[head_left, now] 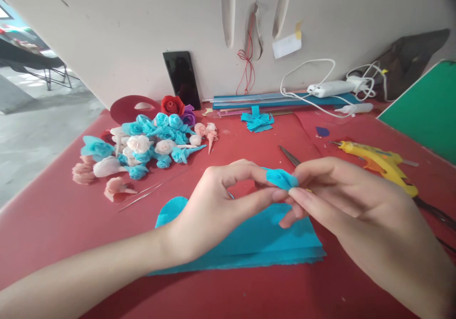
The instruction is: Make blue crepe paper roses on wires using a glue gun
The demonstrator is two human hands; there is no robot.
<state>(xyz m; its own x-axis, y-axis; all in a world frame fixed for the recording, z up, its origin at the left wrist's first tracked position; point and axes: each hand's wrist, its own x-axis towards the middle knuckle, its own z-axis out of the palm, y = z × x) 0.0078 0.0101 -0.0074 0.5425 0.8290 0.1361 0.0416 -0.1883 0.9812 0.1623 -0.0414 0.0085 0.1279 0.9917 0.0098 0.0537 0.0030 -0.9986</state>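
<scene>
Between both hands, at chest height over the table, is a small blue crepe paper flower [281, 178], partly rolled. My left hand [228, 198] pinches its left side between thumb and index finger. On its right side, the thumb and fingers of my right hand [331, 195] are closed on it. Beneath the hands lies a stack of blue crepe paper [249, 248] with a rounded upper left end. Just behind the right fingers, the pointed blade of scissors [289, 155] shows; the rest is hidden.
Blue, white and pink paper flowers [138, 143] form a pile at the left, with thin wires [149, 191] before it. A yellow glue gun [377, 160] lies right. At the back are a phone [181, 79], blue paper strips [257, 119] and a white power strip [331, 89].
</scene>
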